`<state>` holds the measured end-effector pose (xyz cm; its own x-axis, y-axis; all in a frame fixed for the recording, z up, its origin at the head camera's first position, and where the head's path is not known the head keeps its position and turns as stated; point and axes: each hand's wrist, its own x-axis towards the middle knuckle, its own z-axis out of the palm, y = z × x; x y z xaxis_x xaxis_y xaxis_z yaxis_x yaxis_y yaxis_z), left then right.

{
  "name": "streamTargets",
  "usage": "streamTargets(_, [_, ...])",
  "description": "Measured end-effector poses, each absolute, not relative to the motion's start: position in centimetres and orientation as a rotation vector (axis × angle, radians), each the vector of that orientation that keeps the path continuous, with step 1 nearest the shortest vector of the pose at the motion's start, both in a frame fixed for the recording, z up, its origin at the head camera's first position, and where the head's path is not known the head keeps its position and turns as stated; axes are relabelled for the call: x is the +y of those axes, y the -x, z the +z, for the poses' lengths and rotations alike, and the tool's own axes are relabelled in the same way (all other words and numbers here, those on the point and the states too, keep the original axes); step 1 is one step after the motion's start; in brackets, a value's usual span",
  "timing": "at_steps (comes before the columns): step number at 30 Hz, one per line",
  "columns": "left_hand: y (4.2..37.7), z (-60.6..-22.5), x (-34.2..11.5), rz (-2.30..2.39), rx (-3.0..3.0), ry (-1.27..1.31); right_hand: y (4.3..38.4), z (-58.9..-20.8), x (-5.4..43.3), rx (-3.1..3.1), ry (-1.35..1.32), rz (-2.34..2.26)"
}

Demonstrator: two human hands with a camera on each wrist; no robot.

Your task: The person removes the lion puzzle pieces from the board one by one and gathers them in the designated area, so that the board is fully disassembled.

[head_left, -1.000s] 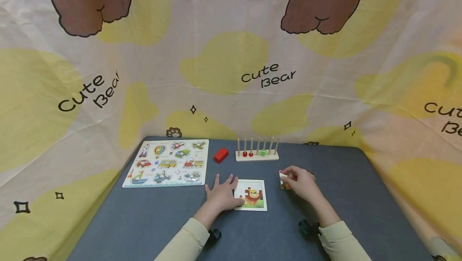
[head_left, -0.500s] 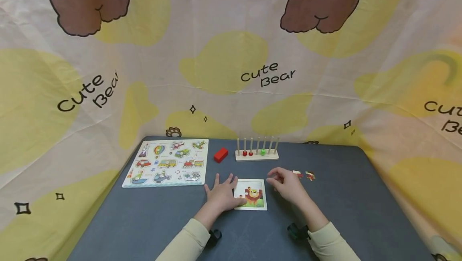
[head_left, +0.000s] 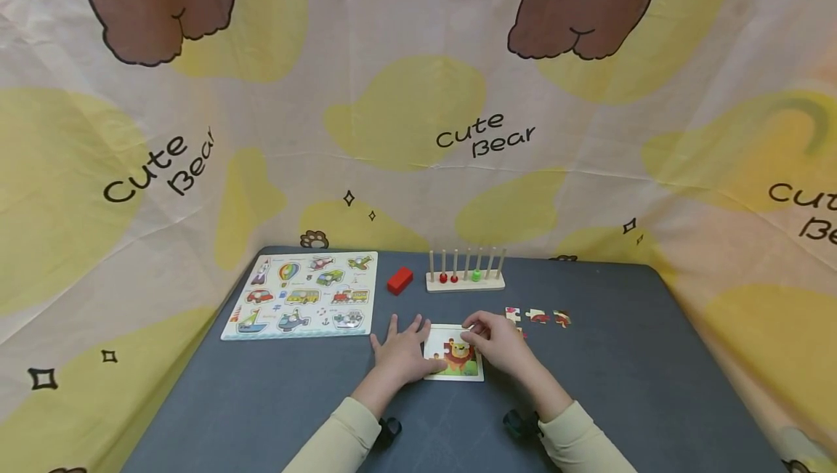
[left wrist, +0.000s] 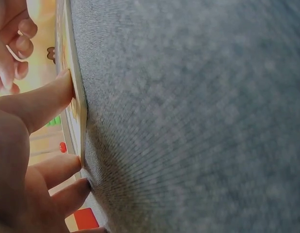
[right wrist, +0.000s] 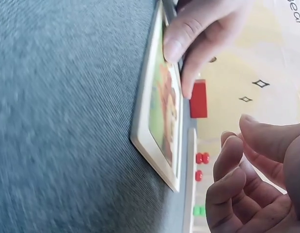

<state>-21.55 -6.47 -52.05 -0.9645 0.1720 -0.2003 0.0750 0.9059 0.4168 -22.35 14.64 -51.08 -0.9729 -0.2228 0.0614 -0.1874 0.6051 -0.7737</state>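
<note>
A small white-framed puzzle board [head_left: 453, 378] with a lion picture [head_left: 461, 358] lies on the dark table. My left hand [head_left: 400, 355] rests at its left side with spread fingers; in the left wrist view the thumb [left wrist: 53, 96] presses on the board's face and fingertips touch its edge. My right hand [head_left: 498, 342] hovers over the board's top right corner, fingers bent and thumb close to the index finger. In the right wrist view my right hand [right wrist: 256, 170] is apart from the board, and I cannot tell whether a small piece sits between its fingertips.
Loose puzzle pieces [head_left: 538, 316] lie right of the board, one partly hidden by the right hand. Behind stand a red block [head_left: 400, 281] and a wooden peg rack [head_left: 466, 285] with red and green beads. A vehicle picture board [head_left: 301, 297] lies at the left.
My right hand has moved left from the loose pieces to the board's top right corner, uncovering pieces behind it. The left hand has stayed on the board.
</note>
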Motion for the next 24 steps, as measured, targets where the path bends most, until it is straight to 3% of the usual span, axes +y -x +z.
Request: streamTargets(24, [21.6, -52.1, -6.6, 0.608, 2.857, -0.198, 23.0, -53.3, 12.3, 2.763, 0.465, -1.056])
